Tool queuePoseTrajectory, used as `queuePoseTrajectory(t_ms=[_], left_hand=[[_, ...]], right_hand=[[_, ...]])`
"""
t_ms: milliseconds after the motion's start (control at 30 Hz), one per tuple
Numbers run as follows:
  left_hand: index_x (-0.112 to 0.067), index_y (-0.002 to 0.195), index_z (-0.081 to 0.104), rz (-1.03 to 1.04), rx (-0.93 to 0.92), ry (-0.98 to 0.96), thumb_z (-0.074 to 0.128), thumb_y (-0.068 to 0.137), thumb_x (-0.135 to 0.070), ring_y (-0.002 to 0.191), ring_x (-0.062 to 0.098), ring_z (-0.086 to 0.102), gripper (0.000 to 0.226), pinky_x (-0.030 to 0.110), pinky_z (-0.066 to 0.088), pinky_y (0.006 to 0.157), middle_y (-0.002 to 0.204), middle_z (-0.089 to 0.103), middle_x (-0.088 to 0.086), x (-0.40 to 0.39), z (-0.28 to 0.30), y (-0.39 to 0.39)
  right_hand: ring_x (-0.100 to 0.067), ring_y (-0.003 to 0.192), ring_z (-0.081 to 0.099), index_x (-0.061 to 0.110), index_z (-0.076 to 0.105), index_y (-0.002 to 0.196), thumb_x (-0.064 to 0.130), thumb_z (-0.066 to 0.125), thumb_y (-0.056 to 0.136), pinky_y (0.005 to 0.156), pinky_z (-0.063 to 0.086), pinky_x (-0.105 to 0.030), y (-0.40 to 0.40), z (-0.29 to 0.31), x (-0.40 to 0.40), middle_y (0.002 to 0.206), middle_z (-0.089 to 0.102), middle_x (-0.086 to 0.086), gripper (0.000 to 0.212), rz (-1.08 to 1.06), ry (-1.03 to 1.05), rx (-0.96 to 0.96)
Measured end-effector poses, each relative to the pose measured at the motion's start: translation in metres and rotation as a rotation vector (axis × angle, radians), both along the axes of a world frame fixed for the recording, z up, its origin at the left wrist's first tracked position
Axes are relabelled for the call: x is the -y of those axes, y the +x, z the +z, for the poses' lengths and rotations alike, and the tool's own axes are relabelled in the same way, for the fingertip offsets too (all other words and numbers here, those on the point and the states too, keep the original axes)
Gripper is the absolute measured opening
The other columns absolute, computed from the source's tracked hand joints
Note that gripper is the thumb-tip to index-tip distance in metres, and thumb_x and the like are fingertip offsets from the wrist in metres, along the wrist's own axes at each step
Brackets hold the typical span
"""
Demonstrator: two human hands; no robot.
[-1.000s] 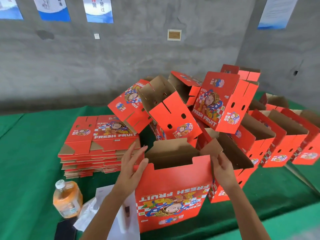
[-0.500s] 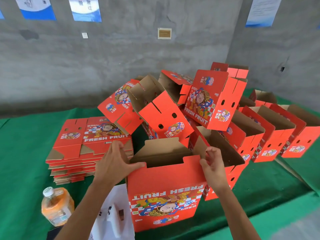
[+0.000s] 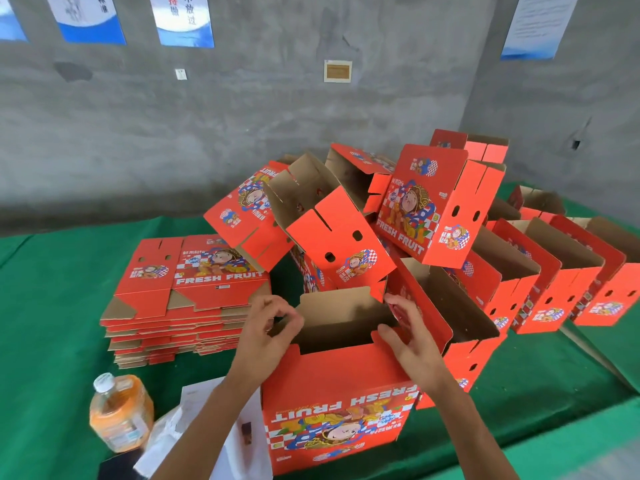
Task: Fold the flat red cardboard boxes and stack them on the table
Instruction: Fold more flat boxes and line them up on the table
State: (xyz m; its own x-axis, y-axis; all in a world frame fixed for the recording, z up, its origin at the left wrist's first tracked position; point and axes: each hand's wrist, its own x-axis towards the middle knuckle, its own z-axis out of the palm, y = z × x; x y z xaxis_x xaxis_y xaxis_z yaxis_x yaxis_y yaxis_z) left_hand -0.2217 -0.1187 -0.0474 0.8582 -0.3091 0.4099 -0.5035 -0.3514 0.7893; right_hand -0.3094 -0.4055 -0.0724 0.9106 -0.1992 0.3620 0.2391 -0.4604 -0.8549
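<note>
Head view, only one going. Box in hand (image 3: 337, 407) standing upright on the green table (image 3: 52, 323), right at the near edge, open end up, printed face toward the camera and upside down. Left hand (image 3: 268, 332) up at the left top corner, fingers curled, seemingly pinching the left end flap, though hard to be sure how much is actually gripped. Right hand (image 3: 410, 339) on the right top corner, fingers fairly straight and loosely spread, pressing the right flap rather than clamping it.

Tips for this step, judging from the layout: probably best to fold the two end flaps inward first, square to the walls, then bring the long flaps over. Worth keeping the base flat on the cloth so the walls don't go skew. Easy to crush a corner by pushing too hard with the thumb.

Flat stack (image 3: 183, 306) sitting left, well apart from the hands, plenty left. Folded pile (image 3: 363, 230) heaped behind, leaning and a bit wobbly, so careful placement needed. Row of folded boxes (image 3: 561, 278) off to the right.

Writing: "FRESH FRUIT" in white on the boxes, plus Chinese characters too small to read. Posters (image 3: 183, 19) on the wall, with large characters 不放过 legible. Bottle of orange drink (image 3: 119, 414) near left, label unreadable.
</note>
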Motion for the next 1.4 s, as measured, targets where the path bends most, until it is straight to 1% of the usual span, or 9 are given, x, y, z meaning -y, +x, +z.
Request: queuePoseTrajectory(t_ms=[100,267,467,700,800,900,1067,1200,1400], left_hand=[[-0.020,0.084,0.076,-0.094,-0.142,0.012,0.072,0.097,-0.019,0.094,0.009,0.058,0.013,0.015,0.039,0.081,0.096,0.059,-0.015,-0.006,0.013,0.009],[-0.024,0.133,0.059,-0.189,-0.236,-0.081,0.059,0.103,-0.035,0.100,0.016,0.069,0.032,0.031,0.053,0.094,0.101,0.072,0.004,-0.023,0.016,0.015],[0.008,0.143,0.047,-0.155,-0.107,0.146,0.034,0.108,-0.038,0.114,0.039,0.063,0.059,0.016,0.052,0.087,0.136,0.062,0.026,-0.018,-0.006,0.022],[-0.035,0.154,0.045,-0.210,0.041,0.538,0.049,0.109,-0.036,0.157,0.005,-0.008,0.046,0.039,0.008,0.127,0.171,-0.006,-0.016,-0.016,-0.039,0.001],[-0.043,0.161,0.017,-0.104,-0.073,0.334,0.066,0.101,-0.022,0.158,0.013,-0.009,0.080,0.046,0.012,0.127,0.171,-0.014,-0.014,-0.001,-0.032,0.000],[-0.045,0.161,-0.003,-0.029,-0.229,0.102,0.076,0.089,-0.007,0.152,0.012,0.018,0.113,0.043,0.025,0.122,0.166,0.015,-0.014,0.001,-0.036,0.000],[-0.042,0.127,0.060,0.064,-0.117,0.184,0.062,0.096,0.004,0.133,0.017,0.038,0.056,0.047,0.037,0.116,0.137,0.050,-0.005,0.008,-0.041,-0.003],[-0.041,0.120,0.069,-0.010,-0.324,0.180,0.035,0.108,-0.040,0.150,0.014,0.025,0.036,0.041,0.031,0.120,0.156,0.035,-0.011,0.005,-0.032,-0.010],[-0.038,0.162,0.015,0.151,-0.287,0.653,0.064,0.088,-0.070,0.157,0.018,0.008,0.095,0.053,0.041,0.115,0.168,0.012,-0.005,0.024,-0.027,-0.006]], right_hand=[[0.001,0.135,0.050,0.032,0.040,0.146,0.002,0.064,0.099,0.106,0.047,-0.017,0.005,0.011,0.009,0.139,0.054,0.026,0.061,0.028,0.028,-0.070],[0.006,0.138,0.041,0.037,0.029,0.156,0.000,0.063,0.099,0.088,0.043,0.000,0.007,0.006,0.023,0.154,0.038,0.019,0.076,-0.030,0.012,-0.217],[-0.010,0.148,0.033,0.043,0.035,0.155,-0.010,0.059,0.091,0.124,0.024,-0.032,0.011,-0.005,0.010,0.155,0.040,0.011,0.087,-0.026,-0.286,-0.178],[0.000,0.150,0.026,0.049,0.069,0.121,0.072,0.057,0.093,0.106,0.048,-0.029,0.011,-0.014,0.005,0.160,0.024,0.032,0.038,0.027,-0.234,-0.246],[-0.007,0.150,0.028,0.040,0.062,0.130,0.039,0.063,0.102,0.118,0.038,-0.043,0.016,-0.015,0.006,0.161,0.024,0.023,0.028,0.000,-0.291,-0.237],[-0.013,0.152,0.027,0.041,0.024,0.157,0.023,0.071,0.097,0.123,0.031,-0.051,0.017,-0.013,0.005,0.163,0.024,0.014,0.078,0.027,-0.195,-0.289],[-0.015,0.143,0.037,0.054,0.050,0.142,0.017,0.057,0.105,0.118,0.037,-0.053,0.015,-0.018,0.009,0.145,0.038,0.017,0.053,0.045,-0.191,-0.232],[-0.011,0.142,0.037,0.053,0.068,0.117,0.060,0.051,0.098,0.115,0.041,-0.051,0.013,-0.019,0.004,0.148,0.034,0.027,0.026,0.015,-0.149,-0.298],[-0.019,0.146,0.038,0.040,0.019,0.155,0.066,0.071,0.085,0.109,0.047,-0.051,0.021,-0.013,-0.005,0.164,0.018,0.015,0.091,-0.087,-0.410,-0.445]])
